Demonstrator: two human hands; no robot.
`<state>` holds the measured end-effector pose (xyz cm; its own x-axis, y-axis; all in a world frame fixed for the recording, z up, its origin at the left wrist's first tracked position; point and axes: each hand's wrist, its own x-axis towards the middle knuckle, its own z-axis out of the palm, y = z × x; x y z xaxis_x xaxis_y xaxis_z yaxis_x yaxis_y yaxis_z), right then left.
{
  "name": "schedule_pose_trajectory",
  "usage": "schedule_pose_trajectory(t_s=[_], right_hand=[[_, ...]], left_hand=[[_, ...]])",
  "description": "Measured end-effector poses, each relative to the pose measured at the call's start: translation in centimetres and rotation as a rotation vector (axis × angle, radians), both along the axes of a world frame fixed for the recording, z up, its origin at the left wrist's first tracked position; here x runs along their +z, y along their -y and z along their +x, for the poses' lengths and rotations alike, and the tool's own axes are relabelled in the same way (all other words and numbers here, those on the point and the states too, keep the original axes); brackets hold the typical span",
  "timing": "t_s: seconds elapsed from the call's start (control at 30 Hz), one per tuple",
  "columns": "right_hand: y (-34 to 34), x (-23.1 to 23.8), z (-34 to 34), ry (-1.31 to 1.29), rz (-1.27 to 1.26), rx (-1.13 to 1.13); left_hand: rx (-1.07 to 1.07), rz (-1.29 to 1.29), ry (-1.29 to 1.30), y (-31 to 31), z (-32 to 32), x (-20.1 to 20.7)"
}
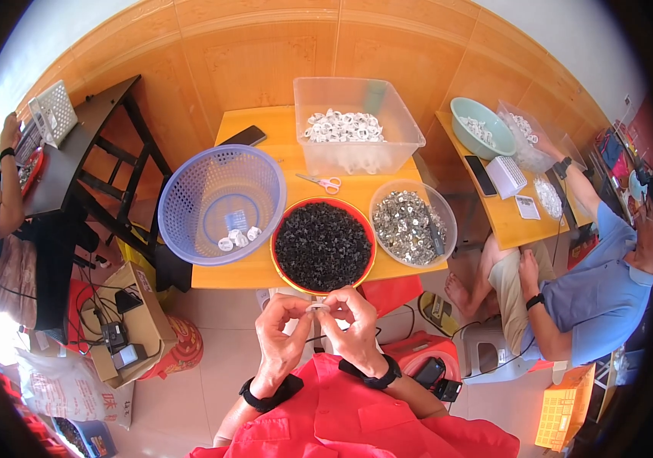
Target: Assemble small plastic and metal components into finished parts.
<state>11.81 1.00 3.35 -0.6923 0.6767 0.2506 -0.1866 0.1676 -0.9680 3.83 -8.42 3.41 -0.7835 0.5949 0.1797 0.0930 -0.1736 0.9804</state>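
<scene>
My left hand [281, 330] and my right hand [352, 324] meet just in front of the table edge. Between their pinched fingertips is a small white round plastic part [317, 307], partly covered by the fingers. Right beyond them stands a red round tray [371, 256] heaped with small black parts [323, 243]. To its right, a clear round bowl [449, 217] holds small metal pieces [405, 225]. A blue-purple basket [189, 191] on the left has several white round pieces [239, 238] at its bottom.
A clear bin [403, 149] of white ring-like parts stands at the back of the yellow table [281, 164], behind pink-handled scissors [331, 184]. A phone [244, 136] lies back left. Co-workers sit at both sides. A cardboard box [143, 324] and a red stool [433, 347] flank me on the floor.
</scene>
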Motion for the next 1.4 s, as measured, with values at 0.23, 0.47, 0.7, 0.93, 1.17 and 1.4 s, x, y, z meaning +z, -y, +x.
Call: schedule_pose_trajectory(t_s=[0.23,0.47,0.7,0.93,1.17,1.4], right_hand=[[0.6,0.0,-0.2,-0.078,0.118,-0.08],[0.6,0.2,-0.5,-0.105,0.17,-0.159],[0.2,0.2,-0.3,-0.096,0.109,-0.161],[-0.8,0.8,-0.4,-0.084,0.137,-0.004],[-3.2,1.7,-0.5,-0.059,0.411,0.15],[-5.3,2.9,-3.1,0.11,0.379,0.339]], left_hand=[[0.081,-0.046,-0.367,0.4,-0.1,-0.2],[0.105,-0.035,-0.587,0.0,0.2,0.5],[0.142,-0.039,-0.617,-0.7,0.4,0.5],[0.138,-0.034,-0.579,-0.3,-0.2,0.4],[0.013,-0.004,-0.43,-0.1,-1.5,0.0],[0.059,0.043,-0.061,-0.4,-2.0,-0.2]])
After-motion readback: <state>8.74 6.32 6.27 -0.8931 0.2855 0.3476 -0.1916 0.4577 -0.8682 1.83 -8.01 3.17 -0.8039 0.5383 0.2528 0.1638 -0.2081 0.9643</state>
